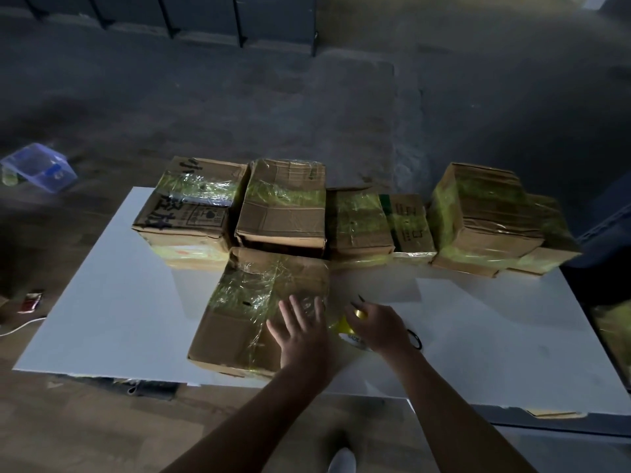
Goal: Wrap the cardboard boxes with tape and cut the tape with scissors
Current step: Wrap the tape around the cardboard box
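A cardboard box (239, 322) wrapped in yellowish clear tape lies at the table's near edge. My left hand (300, 332) presses flat on its right side, fingers spread. Just right of the box, my right hand (379, 327) curls over the scissors (359, 299). Their dark blade tips stick out past my fingers and a black handle loop (415, 337) shows by my wrist. A yellow tape roll (350, 332) sits under that hand, between it and the box. Several taped boxes (283, 206) stand in a row behind.
The white table (112, 295) has open surface left and right of the near box. On the floor to the left lie a blue plastic tub (41, 165), a small red item (32, 300) and a white cable. A dark bin edge (607, 233) is at the right.
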`<state>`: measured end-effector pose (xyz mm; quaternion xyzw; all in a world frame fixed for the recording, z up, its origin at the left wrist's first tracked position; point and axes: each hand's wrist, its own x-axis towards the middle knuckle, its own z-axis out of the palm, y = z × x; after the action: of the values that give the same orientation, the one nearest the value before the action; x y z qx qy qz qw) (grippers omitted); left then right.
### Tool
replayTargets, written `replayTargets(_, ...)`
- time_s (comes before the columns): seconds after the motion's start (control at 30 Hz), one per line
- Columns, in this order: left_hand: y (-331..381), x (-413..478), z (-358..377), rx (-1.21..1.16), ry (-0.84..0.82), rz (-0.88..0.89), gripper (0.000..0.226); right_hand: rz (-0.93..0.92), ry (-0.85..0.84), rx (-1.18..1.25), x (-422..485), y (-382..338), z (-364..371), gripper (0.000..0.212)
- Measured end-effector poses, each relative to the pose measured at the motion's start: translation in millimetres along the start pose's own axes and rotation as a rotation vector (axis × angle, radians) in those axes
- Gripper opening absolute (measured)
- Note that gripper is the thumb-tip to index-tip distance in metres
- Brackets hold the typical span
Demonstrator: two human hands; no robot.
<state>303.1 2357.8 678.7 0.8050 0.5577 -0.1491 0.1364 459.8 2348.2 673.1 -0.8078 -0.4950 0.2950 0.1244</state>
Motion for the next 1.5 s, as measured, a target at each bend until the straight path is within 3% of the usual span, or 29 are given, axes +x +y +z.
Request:
replayTargets(0.27, -14, -12, -24, -0.148, 0.056, 0.071, 0.094, -0.108, 0.170, 0.131, -7, -16, -4, 0.040)
replayTargets(0.37, -27, -14, -50, -0.434, 0.109, 0.090, 0.077, -0.169, 0.219, 0.162, -7, -32, -20, 0.050)
replayTargets(0.5, -54, -20, -82, -0.718, 0.205, 0.229, 0.077, -0.269, 0.169, 0.140, -8, -65, -58, 0.040)
replayTargets(0.67, -90, -22, -105, -1.356, 0.082, 0.270, 0.089, -0.362, -0.020, 0.316, -10, -109, -103, 0.046)
replayTargets(0.8, -114, -24, -100, -1.547, 0.038, 0.262, 0.086, -0.459, -0.081, 0.273, -4, -138, -108, 0.049)
replayTargets(0.97, -146, -23, -102, -1.497, 0.081, 0.286, 0.084, -0.485, -0.114, 0.474, -1, -151, -99, 0.038)
replayTargets(1.03, -154, -24, -103, -1.260, 0.159, 0.328, 0.082, -0.463, -0.096, 0.544, -3, -155, -86, 0.042)
replayTargets(1.13, -152, -24, -98, -0.716, 0.277, 0.315, 0.080, -0.437, 0.015, 0.599, -5, -167, -63, 0.045)
replayTargets(1.2, -151, -23, -95, -0.543, 0.311, 0.283, 0.078, -0.421, 0.077, 0.634, -6, -175, -56, 0.041)
replayTargets(1.5, -181, -12, -86, -0.731, 0.319, 0.316, 0.071, -0.428, 0.188, 0.283, -10, -197, -57, 0.045)
